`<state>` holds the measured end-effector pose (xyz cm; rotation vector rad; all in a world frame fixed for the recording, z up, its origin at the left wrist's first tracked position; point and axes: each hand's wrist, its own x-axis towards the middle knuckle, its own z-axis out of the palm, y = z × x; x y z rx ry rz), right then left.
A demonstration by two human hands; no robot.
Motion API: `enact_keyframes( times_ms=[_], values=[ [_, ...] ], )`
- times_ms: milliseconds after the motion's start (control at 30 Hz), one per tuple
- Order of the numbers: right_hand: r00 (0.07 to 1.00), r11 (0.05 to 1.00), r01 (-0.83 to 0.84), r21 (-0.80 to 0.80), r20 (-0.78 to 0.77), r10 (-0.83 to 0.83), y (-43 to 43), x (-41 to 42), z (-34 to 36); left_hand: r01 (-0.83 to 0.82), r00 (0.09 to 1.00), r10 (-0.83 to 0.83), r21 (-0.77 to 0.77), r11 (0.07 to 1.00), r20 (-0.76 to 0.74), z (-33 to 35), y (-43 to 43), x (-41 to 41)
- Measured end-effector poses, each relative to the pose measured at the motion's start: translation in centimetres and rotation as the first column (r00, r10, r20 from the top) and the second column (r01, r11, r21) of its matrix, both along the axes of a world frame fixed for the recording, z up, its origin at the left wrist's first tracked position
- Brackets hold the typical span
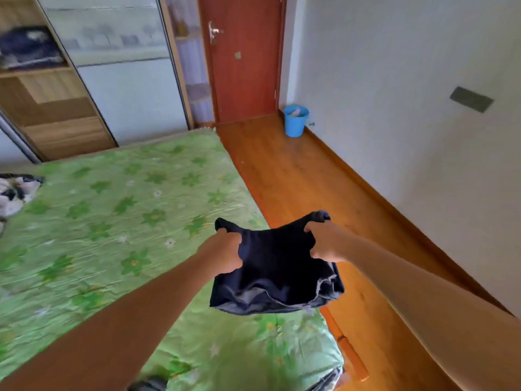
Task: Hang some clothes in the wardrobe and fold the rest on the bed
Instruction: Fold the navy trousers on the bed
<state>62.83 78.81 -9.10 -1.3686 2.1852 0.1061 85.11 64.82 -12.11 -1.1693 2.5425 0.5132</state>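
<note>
Dark-blue garment (277,275) hangs crosswise over the bed's (112,221) edge, both hands (229,251) (325,244) gripping its top corners.

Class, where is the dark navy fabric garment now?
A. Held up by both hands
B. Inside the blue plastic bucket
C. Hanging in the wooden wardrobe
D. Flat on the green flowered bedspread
A: the left hand and right hand each grip the dark navy fabric garment by its upper edge.

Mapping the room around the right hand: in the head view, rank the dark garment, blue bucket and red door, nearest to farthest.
1. dark garment, gripped by the right hand itself.
2. blue bucket, standing in the far corner ahead.
3. red door, behind the bucket at the room's end.
</note>
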Motion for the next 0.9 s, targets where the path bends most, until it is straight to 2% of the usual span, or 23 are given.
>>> enact_keyframes(
  times_ms=[200,433,667,900],
  values=[
    [0.985,0.982,0.164,-0.099,-0.044,-0.169,8.1,-9.0,9.4,0.228,0.974,-0.226,-0.111,0.967,0.037,10.1,4.7,-12.4],
    [0.938,0.935,0.332,-0.125,-0.064,-0.342,19.4,-22.6,14.3,0.377,0.924,-0.382,-0.180,0.908,0.013,15.6,13.1,-28.9],
    [0.921,0.937,0.342,-0.077,-0.170,-0.350,25.3,-33.3,17.1,0.413,0.908,-0.419,-0.180,0.893,0.007,16.7,19.4,-42.0],
    [0.942,0.947,0.307,-0.096,-0.115,-0.317,23.4,-40.4,18.0,0.376,0.925,-0.378,-0.215,0.901,0.033,17.8,17.9,-49.1]
  ],
)
